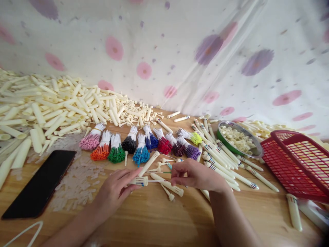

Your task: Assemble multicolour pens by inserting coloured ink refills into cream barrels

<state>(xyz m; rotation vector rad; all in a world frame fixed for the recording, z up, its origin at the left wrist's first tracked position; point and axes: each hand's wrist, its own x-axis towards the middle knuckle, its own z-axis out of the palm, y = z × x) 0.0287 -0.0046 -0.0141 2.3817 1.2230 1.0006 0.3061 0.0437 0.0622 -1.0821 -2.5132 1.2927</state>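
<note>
My left hand (115, 188) is closed round a small cream pen part (140, 181) with a slotted end, held just above the wooden table (159, 219). My right hand (191, 175) pinches a thin white refill (158, 180) whose tip points into that part. Right behind my hands lie a few loose cream barrels (149, 164) and caps. Further back stands a row of refill bundles (138, 145) in pink, orange, green, black, blue, red, purple and yellow.
A big heap of cream pen barrels (43, 106) fills the left back. A black phone (41, 183) lies at the left. Assembled pens (226, 164) lie to the right, beside a green bowl (239, 139) of small parts and a red basket (298, 161). A flowered cloth hangs behind.
</note>
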